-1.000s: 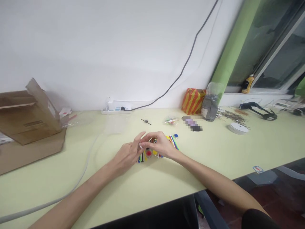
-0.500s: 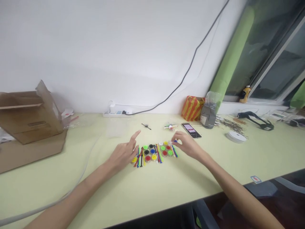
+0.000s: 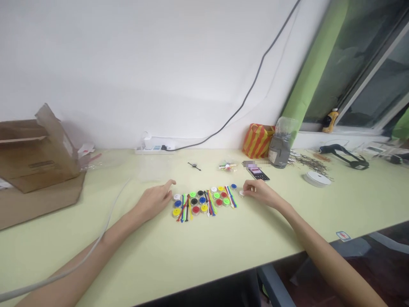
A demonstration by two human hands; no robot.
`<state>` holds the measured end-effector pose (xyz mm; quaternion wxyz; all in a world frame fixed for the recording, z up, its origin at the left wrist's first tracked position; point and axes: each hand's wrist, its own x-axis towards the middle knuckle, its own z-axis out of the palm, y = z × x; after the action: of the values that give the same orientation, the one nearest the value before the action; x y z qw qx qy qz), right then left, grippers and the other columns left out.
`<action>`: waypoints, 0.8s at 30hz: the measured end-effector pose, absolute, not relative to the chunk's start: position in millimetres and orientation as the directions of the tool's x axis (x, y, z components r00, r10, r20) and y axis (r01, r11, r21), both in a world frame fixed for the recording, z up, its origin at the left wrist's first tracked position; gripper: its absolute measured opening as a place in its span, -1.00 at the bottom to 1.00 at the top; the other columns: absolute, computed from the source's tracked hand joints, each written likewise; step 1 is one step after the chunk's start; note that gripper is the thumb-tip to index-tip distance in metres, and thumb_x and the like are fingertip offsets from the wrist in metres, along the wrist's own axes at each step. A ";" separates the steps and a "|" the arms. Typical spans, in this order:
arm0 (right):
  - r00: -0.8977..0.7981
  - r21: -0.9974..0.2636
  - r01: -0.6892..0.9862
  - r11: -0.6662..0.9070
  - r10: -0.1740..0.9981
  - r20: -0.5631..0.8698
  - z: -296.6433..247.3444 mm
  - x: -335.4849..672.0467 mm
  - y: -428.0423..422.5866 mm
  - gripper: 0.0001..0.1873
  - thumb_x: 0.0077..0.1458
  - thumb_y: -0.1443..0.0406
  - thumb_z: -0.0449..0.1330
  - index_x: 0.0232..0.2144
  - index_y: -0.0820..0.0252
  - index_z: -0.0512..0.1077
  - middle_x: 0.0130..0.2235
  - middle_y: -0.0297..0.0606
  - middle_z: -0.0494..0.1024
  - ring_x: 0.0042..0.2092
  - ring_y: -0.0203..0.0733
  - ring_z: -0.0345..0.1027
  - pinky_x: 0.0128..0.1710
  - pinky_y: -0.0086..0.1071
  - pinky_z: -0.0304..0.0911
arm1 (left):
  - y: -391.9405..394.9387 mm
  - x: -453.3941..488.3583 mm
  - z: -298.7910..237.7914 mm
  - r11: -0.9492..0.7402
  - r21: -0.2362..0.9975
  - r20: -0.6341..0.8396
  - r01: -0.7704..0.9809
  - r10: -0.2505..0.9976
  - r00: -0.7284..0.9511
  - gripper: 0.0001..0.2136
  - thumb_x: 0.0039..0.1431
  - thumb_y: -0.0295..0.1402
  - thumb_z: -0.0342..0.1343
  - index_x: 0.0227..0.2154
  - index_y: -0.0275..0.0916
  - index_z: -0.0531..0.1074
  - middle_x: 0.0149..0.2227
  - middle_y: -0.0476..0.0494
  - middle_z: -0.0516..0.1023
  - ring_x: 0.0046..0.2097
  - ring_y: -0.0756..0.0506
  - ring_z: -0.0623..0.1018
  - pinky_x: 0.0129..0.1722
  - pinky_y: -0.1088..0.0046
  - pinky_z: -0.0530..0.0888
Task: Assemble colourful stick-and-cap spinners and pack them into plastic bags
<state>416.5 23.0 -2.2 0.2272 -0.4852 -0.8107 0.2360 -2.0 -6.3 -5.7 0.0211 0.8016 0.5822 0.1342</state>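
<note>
My right hand pinches a white-capped round disc at the table, just right of the rows. Beside it lies a blue-capped disc. My left hand holds nothing; its index finger is stretched out and the other fingers curl loosely, close to a white disc at the left end. Between the hands stand several clear round discs with coloured caps, such as a red disc and a yellow disc. Groups of thin coloured plastic arrows lie between the disc groups.
Behind the rows lie a black arrow on a round base and a bag of small coloured parts. A phone, a white round lid-like thing and a striped bag are right. A cardboard box stands left; a cable crosses my left forearm.
My right hand has moved right, away from the arrows, with the white disc now visible in its fingers. My left hand has drawn back left, uncovering the white and blue discs at that end.
</note>
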 end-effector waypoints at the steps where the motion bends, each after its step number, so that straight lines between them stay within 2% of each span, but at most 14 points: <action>1: -0.429 -0.604 0.675 0.423 0.892 0.144 -1.7 415.9 24.1 -0.76 0.16 0.14 0.20 -0.42 0.19 0.45 -0.38 -0.24 0.55 -0.32 -0.14 0.38 -0.33 -0.33 0.23 | -6.7 -1.6 -4.9 -0.323 0.185 0.184 0.928 0.939 0.290 -0.64 0.33 -0.29 -0.26 0.08 -0.17 0.28 -0.39 -0.13 0.58 -0.30 -0.22 0.57 -0.29 0.34 0.32; 7: -0.469 -0.635 0.633 0.443 0.872 0.141 1.9 410.7 30.3 -0.75 0.14 0.14 0.22 -0.45 0.21 0.45 -0.39 -0.25 0.55 -0.33 -0.17 0.38 -0.32 -0.36 0.22 | -5.9 -2.0 -4.1 -0.314 0.186 0.153 0.931 0.945 0.289 -0.62 0.34 -0.27 -0.27 0.11 -0.19 0.25 -0.30 -0.18 0.62 -0.22 -0.25 0.60 -0.24 0.31 0.34; 12: -0.470 -0.639 0.622 0.451 0.869 0.156 2.7 406.2 32.3 -0.76 0.13 0.15 0.23 -0.45 0.20 0.46 -0.39 -0.25 0.57 -0.33 -0.18 0.39 -0.31 -0.37 0.23 | -6.2 -1.6 -4.2 -0.313 0.187 0.160 0.931 0.945 0.286 -0.62 0.33 -0.26 -0.25 0.11 -0.19 0.27 -0.31 -0.17 0.62 -0.25 -0.24 0.59 -0.26 0.31 0.35; 24: -0.487 -0.619 0.608 0.497 0.849 0.203 0.1 403.0 32.5 -0.79 0.18 0.19 0.21 -0.39 0.21 0.50 -0.35 -0.26 0.60 -0.30 -0.17 0.42 -0.28 -0.36 0.22 | -6.9 -0.2 -2.5 -0.306 0.169 0.121 0.937 0.950 0.288 -0.64 0.34 -0.25 -0.27 0.03 -0.20 0.33 -0.23 -0.22 0.63 -0.19 -0.25 0.60 -0.24 0.30 0.36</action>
<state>403.0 32.5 0.1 0.2504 -0.4401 -0.8281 0.2405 -0.2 -6.9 -2.5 0.0325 0.8019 0.5883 0.0992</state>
